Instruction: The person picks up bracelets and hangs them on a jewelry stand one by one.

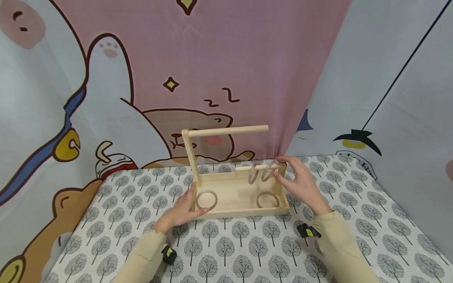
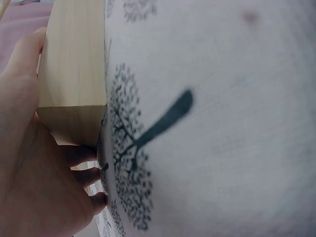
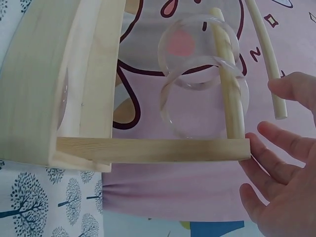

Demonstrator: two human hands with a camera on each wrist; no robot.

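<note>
A pale wooden bangle stand with a tray base sits on the table. My left hand grips its front left corner, thumb along the front edge; in the left wrist view the fingers wrap the wooden corner. Two translucent bangles hang on the short lower rod. My right hand is at that rod's right end, thumb and fingers spread. The right wrist view shows fingertips right at the short post, beside the bangles. Two more bangles lie in the tray, one left, one right.
A longer upper rod reaches right from the tall left post, its right end free above the tray. The tree-print cloth covers the table. Behind it hangs a pink cartoon curtain.
</note>
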